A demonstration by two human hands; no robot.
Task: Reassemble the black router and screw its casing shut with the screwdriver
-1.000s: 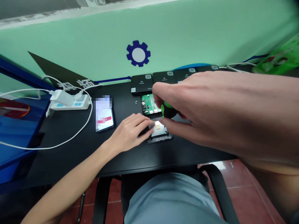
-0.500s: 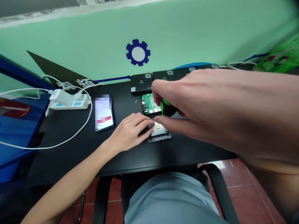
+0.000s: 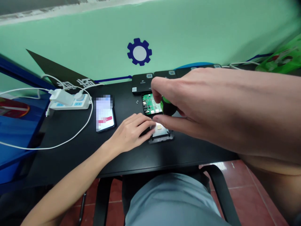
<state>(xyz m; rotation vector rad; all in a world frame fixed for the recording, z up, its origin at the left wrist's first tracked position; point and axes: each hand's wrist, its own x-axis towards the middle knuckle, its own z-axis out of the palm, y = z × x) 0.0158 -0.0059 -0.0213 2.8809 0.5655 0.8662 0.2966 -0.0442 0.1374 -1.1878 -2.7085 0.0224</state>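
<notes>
My right hand point(image 3: 185, 97) is closed around the green and black handle of a screwdriver point(image 3: 168, 106); its shaft and tip are hidden from view. It hovers over a black case cover point(image 3: 162, 138) with a silver metal plate point(image 3: 157, 131) and a small tan pad on it. At the cover's left side, my left hand point(image 3: 137, 130) rests with bent fingers gripping the edge. Just behind lies a green circuit board point(image 3: 150, 103) in a black case, partly covered by my right hand. A few tiny screws point(image 3: 137, 102) lie to its left.
Several black boxes point(image 3: 142, 83) line the wall behind the board. To the left are a phone point(image 3: 105, 113) with its screen lit and a white power strip point(image 3: 70, 102) with plugs and a looping cable point(image 3: 80, 135). A green bag point(image 3: 282, 56) is at far right.
My right hand and the screwdriver have shifted very slightly up and left. My left hand keeps its place on the cover.
</notes>
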